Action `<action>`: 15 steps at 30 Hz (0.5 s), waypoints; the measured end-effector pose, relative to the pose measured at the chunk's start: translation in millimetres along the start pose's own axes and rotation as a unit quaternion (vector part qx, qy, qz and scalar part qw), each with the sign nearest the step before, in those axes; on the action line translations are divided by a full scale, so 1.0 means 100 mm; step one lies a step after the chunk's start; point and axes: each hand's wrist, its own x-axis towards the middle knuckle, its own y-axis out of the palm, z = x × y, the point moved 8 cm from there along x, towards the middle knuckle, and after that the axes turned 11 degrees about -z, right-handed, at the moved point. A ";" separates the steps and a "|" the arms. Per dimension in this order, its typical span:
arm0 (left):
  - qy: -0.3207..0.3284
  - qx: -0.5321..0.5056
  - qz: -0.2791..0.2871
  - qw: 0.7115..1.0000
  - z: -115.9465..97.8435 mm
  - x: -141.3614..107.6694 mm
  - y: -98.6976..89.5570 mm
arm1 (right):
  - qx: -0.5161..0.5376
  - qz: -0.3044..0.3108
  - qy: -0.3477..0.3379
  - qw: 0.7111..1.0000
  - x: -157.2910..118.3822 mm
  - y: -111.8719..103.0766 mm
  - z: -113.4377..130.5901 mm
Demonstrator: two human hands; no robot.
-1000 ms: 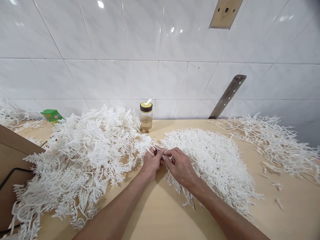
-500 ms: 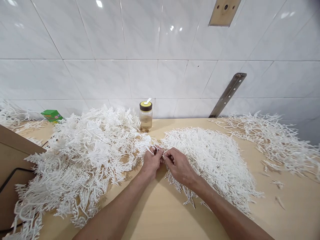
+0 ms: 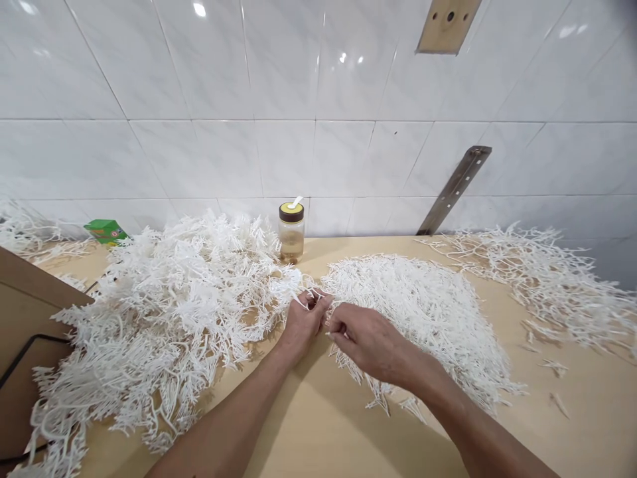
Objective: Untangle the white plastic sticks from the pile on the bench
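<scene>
My left hand (image 3: 306,318) is closed on a thin white branched strand (image 3: 304,302), with thumb and fingers pinched together. Just to its right, my right hand (image 3: 361,335) is closed too, its thumb and forefinger pinching a small white tip that pokes out below them. The two hands are close together above the wooden table. To their left lies a large tangled heap of white branching strands (image 3: 184,312). On the right, partly behind my right hand, spreads a flatter pile of short white pieces (image 3: 418,312).
A jar (image 3: 291,242) with a yellow and black lid stands near the tiled wall. Long bare white stems (image 3: 542,279) lie at the far right. A green box (image 3: 105,231) and a brown panel (image 3: 34,299) are on the left. A metal bracket (image 3: 452,192) leans on the wall.
My right hand has shifted slightly right and down and rotated, drawing a little away from my left hand. My left hand keeps its pinch in nearly the same place.
</scene>
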 end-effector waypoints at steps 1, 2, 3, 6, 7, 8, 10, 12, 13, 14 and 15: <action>0.004 0.011 0.008 1.000 -0.01 -0.01 0.02 | -0.016 -0.011 0.022 1.000 0.02 -0.07 -0.09; 0.010 0.021 0.009 1.000 -0.01 -0.02 0.02 | -0.029 -0.022 0.042 0.998 0.03 -0.14 -0.18; 0.019 0.027 0.003 0.999 -0.02 -0.02 0.01 | -0.036 -0.037 0.058 0.997 0.05 -0.20 -0.25; 0.048 0.035 -0.021 0.998 -0.01 0.01 -0.02 | -0.035 -0.080 0.102 0.991 0.07 -0.32 -0.42; 0.055 0.036 -0.025 0.998 0.00 0.02 -0.03 | -0.031 -0.088 0.120 0.988 0.08 -0.33 -0.48; 0.060 0.036 -0.026 0.997 0.02 0.03 -0.03 | -0.026 -0.091 0.138 0.986 0.08 -0.32 -0.53; 0.063 0.034 -0.022 0.997 0.05 0.04 -0.03 | -0.011 -0.087 0.167 0.982 0.08 -0.26 -0.62; 0.067 0.029 -0.007 0.997 0.06 0.03 0.00 | 0.008 -0.083 0.181 0.980 0.07 -0.19 -0.67; 0.071 0.027 0.004 0.997 0.06 0.02 0.02 | 0.018 -0.080 0.181 0.980 0.07 -0.15 -0.68; 0.075 0.025 0.015 0.997 0.06 0.01 0.04 | 0.026 -0.077 0.178 0.981 0.07 -0.11 -0.68; 0.076 0.024 0.027 0.996 0.06 -0.01 0.06 | 0.034 -0.072 0.173 0.982 0.07 -0.08 -0.68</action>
